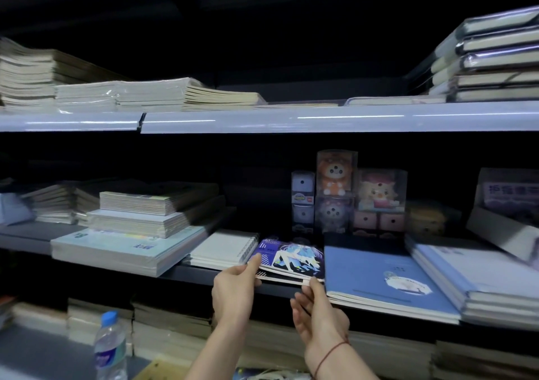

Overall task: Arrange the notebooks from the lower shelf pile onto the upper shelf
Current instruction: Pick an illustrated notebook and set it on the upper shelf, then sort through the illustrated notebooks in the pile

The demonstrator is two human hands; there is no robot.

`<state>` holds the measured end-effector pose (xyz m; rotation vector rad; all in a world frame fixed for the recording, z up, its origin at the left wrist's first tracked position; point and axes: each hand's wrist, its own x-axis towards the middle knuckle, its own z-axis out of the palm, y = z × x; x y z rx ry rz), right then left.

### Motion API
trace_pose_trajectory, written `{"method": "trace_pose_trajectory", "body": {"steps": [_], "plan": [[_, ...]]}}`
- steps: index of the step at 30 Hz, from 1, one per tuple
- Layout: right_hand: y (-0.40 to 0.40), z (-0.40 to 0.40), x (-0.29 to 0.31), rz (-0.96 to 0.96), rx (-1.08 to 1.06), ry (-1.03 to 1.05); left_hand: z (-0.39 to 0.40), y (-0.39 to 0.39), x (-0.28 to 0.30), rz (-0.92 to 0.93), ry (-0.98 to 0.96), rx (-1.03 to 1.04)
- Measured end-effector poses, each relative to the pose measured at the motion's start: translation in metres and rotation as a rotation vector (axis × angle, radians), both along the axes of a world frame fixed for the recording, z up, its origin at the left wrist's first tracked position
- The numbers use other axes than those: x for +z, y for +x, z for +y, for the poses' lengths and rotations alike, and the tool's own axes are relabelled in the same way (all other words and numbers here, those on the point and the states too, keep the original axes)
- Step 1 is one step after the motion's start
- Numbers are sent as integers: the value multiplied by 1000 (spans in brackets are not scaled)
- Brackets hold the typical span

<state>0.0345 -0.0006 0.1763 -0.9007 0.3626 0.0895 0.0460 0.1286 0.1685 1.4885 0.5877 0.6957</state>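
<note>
A small pile of notebooks with a purple-and-blue cartoon cover [291, 255] lies at the front edge of the lower shelf [192, 274]. My left hand [236, 289] pinches the pile's left front corner, thumb on top of the cover. My right hand [316, 312] grips the right front corner between thumb and fingers. The upper shelf [262, 121] runs across the view above, with a bare dark gap in its middle between stacks of notebooks.
On the lower shelf a white spiral pad [224, 248] sits left of the pile and a blue notebook [382, 277] right of it. Boxed plush toys [350, 193] stand behind. A water bottle [110, 347] stands bottom left. Tall stacks [493, 58] fill the upper shelf's right end.
</note>
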Motion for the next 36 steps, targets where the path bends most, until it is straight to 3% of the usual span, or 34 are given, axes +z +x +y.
{"method": "trace_pose_trajectory", "body": {"steps": [3,11,18,22,26,28,30,33,36], "plan": [[-3,-3,-2,-3,54,7,-2,7,4,43,67,-28],[-16,-12,-5,-44,184,-28,6,13,7,77,10,-70],[-38,-38,-37,-148,529,-224,5,6,15,96,13,-172],[-53,-70,-75,-170,666,-339,-6,-10,6,-55,51,-183],[-57,-107,-110,-83,674,-385,-26,-20,-30,-222,-88,57],[-55,-124,-127,-69,640,-417,-40,-17,-61,-183,-213,167],[-56,-142,-146,-31,536,-452,-56,-13,-104,-20,-307,247],[-53,-166,-179,30,472,-469,-87,-21,-161,293,-322,181],[-44,-191,-203,91,365,-522,-107,-37,-192,385,-320,156]]}}
